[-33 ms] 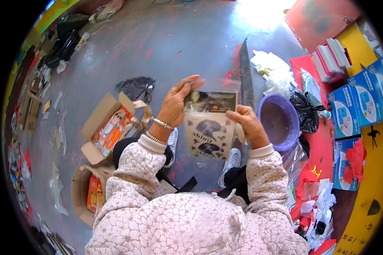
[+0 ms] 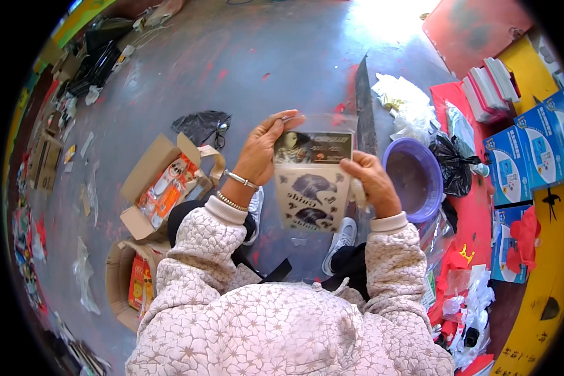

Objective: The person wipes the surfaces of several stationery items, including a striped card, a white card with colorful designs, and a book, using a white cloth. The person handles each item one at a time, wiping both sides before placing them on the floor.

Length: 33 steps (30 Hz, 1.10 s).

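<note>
A clear plastic packet (image 2: 313, 194) hangs upright between my hands, above my shoes. Its pale sheet bears two dark eagle heads, one over the other, with small dark marks around them. Across its upper part runs a dark printed header card (image 2: 323, 149), and clear film rises over that. My left hand (image 2: 261, 145) pinches the upper left corner, thumb in front. On the right edge, just below the header, my right hand (image 2: 375, 182) is closed, its thumb on the front and its other fingers mostly hidden behind. A crumpled whitish bit (image 2: 358, 193) shows by the right fingers; its kind is unclear.
To the left stand an open carton (image 2: 163, 188) with orange packages and a second carton (image 2: 120, 282). A purple basin (image 2: 413, 182) sits at the right, beside a black plastic bag (image 2: 451, 166). Blue boxes (image 2: 511, 166) and white bags (image 2: 404, 106) lie farther right.
The packet has shifted very slightly to the right in the picture and looks less blurred. Both hands keep their hold on it.
</note>
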Each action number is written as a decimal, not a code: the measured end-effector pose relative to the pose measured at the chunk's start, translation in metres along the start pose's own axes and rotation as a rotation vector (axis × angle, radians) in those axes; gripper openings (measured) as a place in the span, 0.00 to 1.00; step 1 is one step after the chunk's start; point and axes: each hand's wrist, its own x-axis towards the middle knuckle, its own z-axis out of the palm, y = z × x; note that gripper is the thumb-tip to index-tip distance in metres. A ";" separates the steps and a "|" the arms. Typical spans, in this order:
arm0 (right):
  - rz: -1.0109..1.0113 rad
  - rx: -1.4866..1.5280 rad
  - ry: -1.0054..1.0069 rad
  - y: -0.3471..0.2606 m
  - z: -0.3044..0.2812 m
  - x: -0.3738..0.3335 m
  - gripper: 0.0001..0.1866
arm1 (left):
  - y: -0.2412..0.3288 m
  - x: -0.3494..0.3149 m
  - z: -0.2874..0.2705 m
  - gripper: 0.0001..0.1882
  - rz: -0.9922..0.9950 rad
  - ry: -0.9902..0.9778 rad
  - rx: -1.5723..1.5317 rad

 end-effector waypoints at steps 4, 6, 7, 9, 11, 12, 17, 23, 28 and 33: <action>-0.193 0.311 0.360 -0.010 -0.038 0.006 0.10 | 0.002 -0.004 0.002 0.17 -0.030 0.063 -0.035; -0.355 0.391 0.522 -0.021 -0.032 -0.001 0.09 | -0.002 -0.002 0.006 0.17 -0.031 0.066 -0.037; -0.506 0.303 0.600 -0.037 -0.007 -0.007 0.09 | -0.010 0.000 0.009 0.16 -0.022 0.074 -0.009; -0.718 0.050 0.615 -0.037 0.035 -0.007 0.08 | -0.028 0.001 0.018 0.14 -0.023 0.082 0.053; -1.143 -0.713 0.626 -0.029 0.063 0.012 0.07 | -0.040 -0.007 0.024 0.14 -0.113 0.069 -0.007; -1.141 -0.828 0.587 -0.021 0.074 0.021 0.07 | -0.042 -0.008 0.026 0.14 -0.158 0.056 -0.031; -0.909 -0.917 0.670 -0.015 0.061 0.029 0.08 | -0.044 -0.007 0.008 0.17 -0.171 -0.059 -0.162; -0.164 -1.048 0.913 0.002 -0.043 0.035 0.15 | -0.019 -0.005 0.018 0.20 -0.210 -0.050 -0.232; -0.471 -0.614 0.975 -0.043 -0.009 0.007 0.13 | -0.030 -0.006 0.011 0.22 -0.250 0.010 -0.274; -0.817 -0.844 0.575 0.003 0.075 0.038 0.09 | -0.049 -0.004 0.023 0.19 -0.378 0.110 -0.219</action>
